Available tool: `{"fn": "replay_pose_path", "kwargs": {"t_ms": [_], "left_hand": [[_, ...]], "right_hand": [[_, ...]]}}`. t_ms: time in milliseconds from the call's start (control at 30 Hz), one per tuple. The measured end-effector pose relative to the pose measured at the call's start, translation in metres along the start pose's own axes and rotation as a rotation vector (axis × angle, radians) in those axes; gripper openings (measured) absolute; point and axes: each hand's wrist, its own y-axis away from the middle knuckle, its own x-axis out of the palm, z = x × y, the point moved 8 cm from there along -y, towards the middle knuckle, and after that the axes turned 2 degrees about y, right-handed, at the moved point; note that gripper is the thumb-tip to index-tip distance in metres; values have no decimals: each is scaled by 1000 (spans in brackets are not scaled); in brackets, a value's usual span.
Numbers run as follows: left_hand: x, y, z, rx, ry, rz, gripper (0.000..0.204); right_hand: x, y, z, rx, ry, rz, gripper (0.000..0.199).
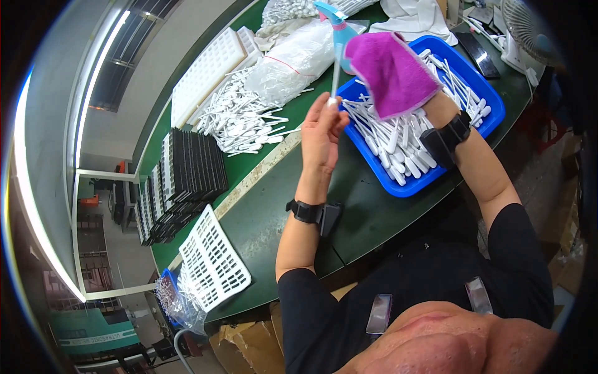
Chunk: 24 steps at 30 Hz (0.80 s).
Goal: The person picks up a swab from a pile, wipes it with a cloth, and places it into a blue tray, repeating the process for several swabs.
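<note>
My left hand (pixel 322 128) pinches the thick end of a white plastic stick (pixel 336 76) between thumb and fingers, with its thin shaft pointing up. Over my right hand (pixel 440 111) hangs a purple cloth (pixel 395 78), which that hand holds up; its fingers are hidden beneath the fabric. The cloth's left edge is close to the stick, but I cannot tell whether they touch. Below the cloth, a blue tray (pixel 398 189) is heaped with similar white sticks (pixel 398 140), each with a thick rounded end. A light-blue spray bottle (pixel 339 28) stands behind the stick.
Loose white sticks (pixel 240 115) and a clear plastic bag (pixel 293 65) lie on the green table (pixel 274 196). White foam trays (pixel 208 71), stacked black racks (pixel 193 165) and a white slotted tray (pixel 215 258) line the left. A fan (pixel 529 28) and black phone (pixel 478 55) are far right.
</note>
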Motion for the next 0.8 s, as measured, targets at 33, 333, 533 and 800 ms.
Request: {"fn": "replay_pose_path", "kwargs": {"t_ms": [33, 333, 533, 800], "left_hand": [[8, 4, 11, -50, -68, 30, 34], [37, 29, 25, 45, -279, 61, 29], [51, 30, 27, 105, -182, 128, 27], [41, 36, -25, 624, -665, 55, 18]], "right_hand": [[6, 0, -7, 117, -251, -36, 38], [53, 21, -1, 26, 641, 55, 29], [54, 26, -29, 325, -194, 204, 26], [80, 35, -36, 301, -92, 138, 28]]}}
